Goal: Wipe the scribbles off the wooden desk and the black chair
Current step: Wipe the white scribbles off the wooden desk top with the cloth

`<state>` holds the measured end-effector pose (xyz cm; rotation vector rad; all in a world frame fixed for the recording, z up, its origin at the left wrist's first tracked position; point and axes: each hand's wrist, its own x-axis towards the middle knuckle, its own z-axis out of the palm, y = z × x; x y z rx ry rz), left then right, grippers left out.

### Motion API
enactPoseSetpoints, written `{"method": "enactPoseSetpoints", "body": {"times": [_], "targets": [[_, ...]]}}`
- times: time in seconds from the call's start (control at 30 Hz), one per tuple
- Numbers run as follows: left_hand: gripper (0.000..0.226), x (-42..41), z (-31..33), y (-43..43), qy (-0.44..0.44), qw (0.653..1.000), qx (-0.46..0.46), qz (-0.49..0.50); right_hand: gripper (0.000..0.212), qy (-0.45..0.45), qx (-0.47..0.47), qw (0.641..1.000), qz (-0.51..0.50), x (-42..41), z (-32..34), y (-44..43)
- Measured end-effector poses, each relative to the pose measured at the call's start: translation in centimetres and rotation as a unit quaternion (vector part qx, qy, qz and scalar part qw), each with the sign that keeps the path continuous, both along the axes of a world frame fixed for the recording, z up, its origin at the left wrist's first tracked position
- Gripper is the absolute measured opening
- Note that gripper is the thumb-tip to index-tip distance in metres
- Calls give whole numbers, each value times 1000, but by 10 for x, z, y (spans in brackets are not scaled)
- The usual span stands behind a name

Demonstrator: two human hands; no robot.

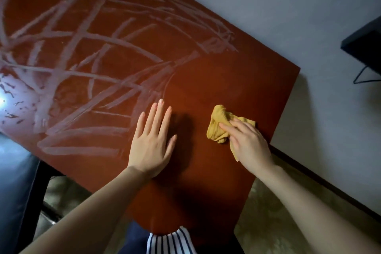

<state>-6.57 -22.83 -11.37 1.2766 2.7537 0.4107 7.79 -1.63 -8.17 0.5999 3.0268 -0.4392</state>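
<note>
A reddish-brown wooden desk (216, 80) fills the view. White scribbles (86, 51) cover its left and far parts; the near right part shows bare wood. My left hand (151, 142) lies flat on the desk, fingers spread, at the edge of the scribbled area. My right hand (250, 146) presses a crumpled yellow cloth (218, 128) onto the bare wood near the desk's right edge. A black chair (14, 192) shows partly at the lower left, under the desk edge.
A grey wall (288, 16) runs along the desk's far right side, with a dark skirting board (329, 183) below. A black object (365, 45) with a thin cable sits at the right edge. Patterned floor (278, 222) lies beside the desk.
</note>
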Motion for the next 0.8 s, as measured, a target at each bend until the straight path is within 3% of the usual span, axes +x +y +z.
{"method": "enactPoseSetpoints", "body": {"times": [0.37, 0.53, 0.8], "targets": [[61, -31, 3, 116, 25, 998, -15, -57, 37, 19, 45, 977, -209, -34, -11, 129], [62, -44, -11, 141, 11, 998, -7, -58, 39, 14, 84, 970, -226, -69, -20, 181], [64, -46, -15, 146, -25, 998, 3, -60, 44, -42, 59, 973, -220, -163, -24, 220]]}}
